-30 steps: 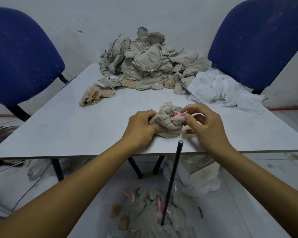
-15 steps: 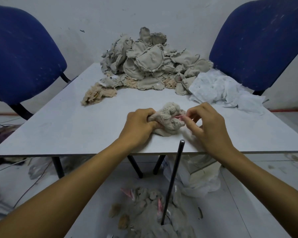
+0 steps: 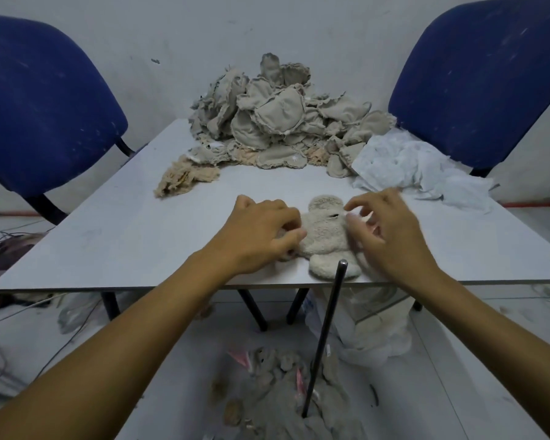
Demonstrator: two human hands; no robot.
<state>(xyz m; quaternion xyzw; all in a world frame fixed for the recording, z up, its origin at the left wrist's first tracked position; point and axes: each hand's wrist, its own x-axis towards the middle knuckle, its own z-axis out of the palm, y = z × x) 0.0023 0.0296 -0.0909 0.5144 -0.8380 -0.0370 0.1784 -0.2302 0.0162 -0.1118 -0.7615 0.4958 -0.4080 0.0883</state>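
Nearest the camera, a thin black rod (image 3: 324,341) is standing up out of a heap of finished toys (image 3: 286,395) lying low in front of the person, its tip reaching up across the front edge of the bench (image 3: 108,236). Just beyond it, the soft toy (image 3: 326,239) is now lying flat on the bench near that front edge, fluffy side out, head pointing away. Half a second ago it was bunched into a ball between both hands with pink lining showing. The left hand (image 3: 261,236) is keeping its grip clamped on the toy's left side, fingers curled over the edge. The right hand (image 3: 391,233) is letting go: its grip is coming apart, fingers loosely bent and spread, with only the thumb touching the toy's right side. Judging from this, the turning-out of this toy is finishing, and it is probably getting smoothed flat before joining the heap below. Farther back, a beige fluffy scrap (image 3: 185,179) is lying apart to the left. Behind it, a big pile of grey cloth pieces (image 3: 283,122) is waiting against the wall, and a crumpled white cloth (image 3: 410,163) is touching its right side. A blue chair (image 3: 45,106) is standing on the left and a second blue chair (image 3: 477,90) on the right.
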